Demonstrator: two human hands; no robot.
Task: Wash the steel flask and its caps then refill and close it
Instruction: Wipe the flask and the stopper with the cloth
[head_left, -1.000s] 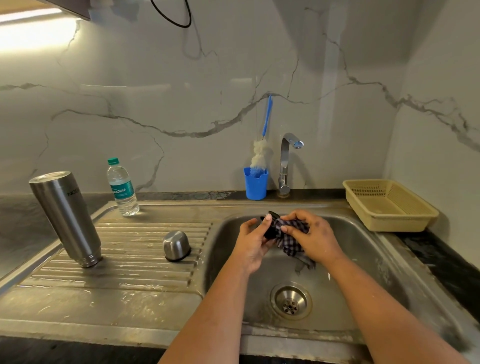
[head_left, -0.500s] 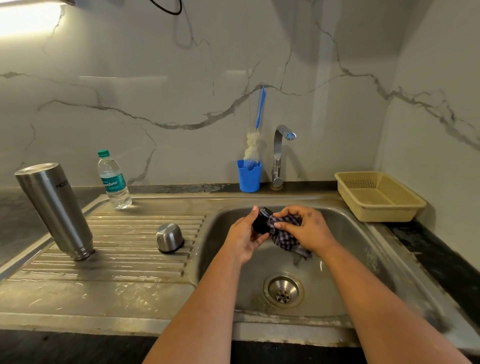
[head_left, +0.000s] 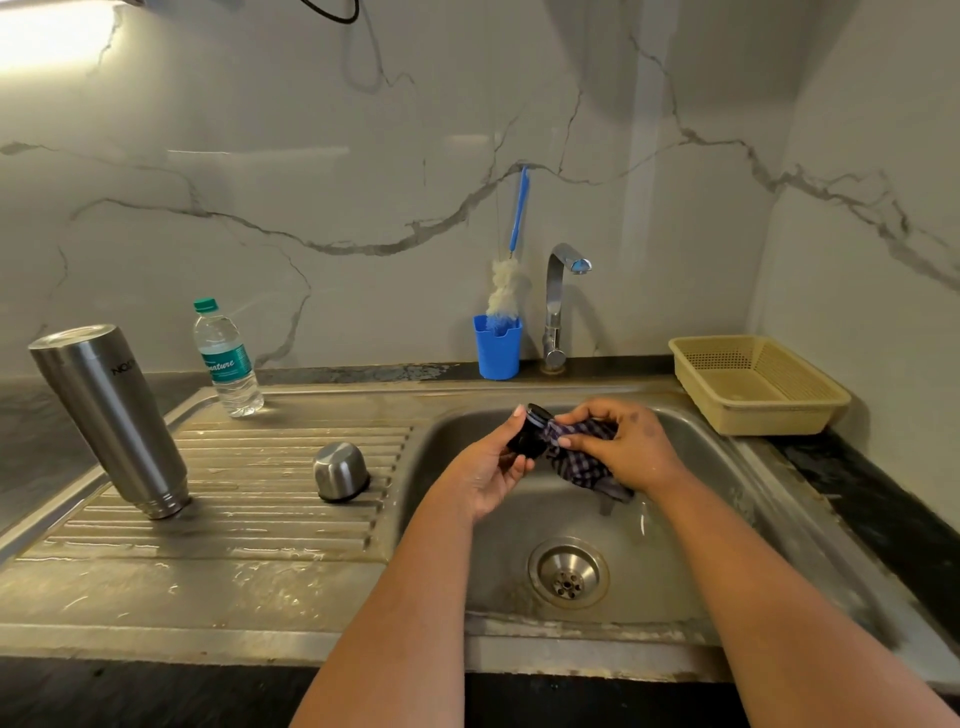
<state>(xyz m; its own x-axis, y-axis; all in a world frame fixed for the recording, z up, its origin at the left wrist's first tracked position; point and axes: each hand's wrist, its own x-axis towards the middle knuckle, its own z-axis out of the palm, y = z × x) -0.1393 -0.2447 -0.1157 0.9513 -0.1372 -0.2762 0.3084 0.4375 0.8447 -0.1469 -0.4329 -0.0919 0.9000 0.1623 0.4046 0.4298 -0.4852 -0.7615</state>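
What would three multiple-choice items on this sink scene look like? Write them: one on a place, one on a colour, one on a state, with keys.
1. Where is the steel cap?
A. on the drainboard
B. in the basket
C. in the basin

2. What colour is the brush holder?
A. red
B. blue
C. yellow

3. How does the steel flask stand?
A. lying flat
B. mouth up
C. upside down

Key: 1 A, it sits on the ribs; 2 B, a blue cup beside the tap; 3 C, its neck rests on the drainboard.
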